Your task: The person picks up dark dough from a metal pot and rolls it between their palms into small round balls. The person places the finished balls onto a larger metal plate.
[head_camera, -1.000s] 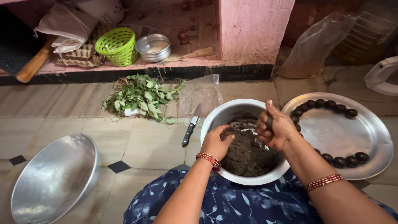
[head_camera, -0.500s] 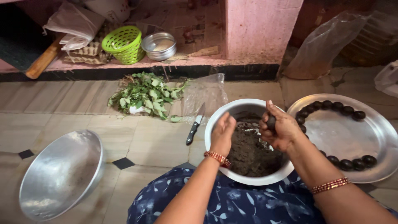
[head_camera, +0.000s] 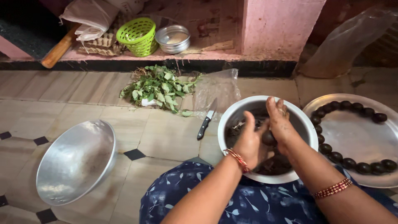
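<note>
At lower left of the frame I note an empty metal pan (head_camera: 76,161) tilted on the tiled floor (head_camera: 166,137). A heap of green leaves (head_camera: 159,88) lies at upper centre, a clear plastic bag (head_camera: 215,89) just beside it. A black-handled knife (head_camera: 207,119) rests below the bag. On the ledge at top I record a green basket (head_camera: 137,36), a small steel bowl (head_camera: 173,39), egg trays (head_camera: 101,44) and a wooden handle (head_camera: 59,51).

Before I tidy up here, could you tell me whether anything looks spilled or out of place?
The black-handled knife lies loose on the floor tiles beside the bowl of dark mixture, near scattered green leaves. Nothing looks spilled.
</note>
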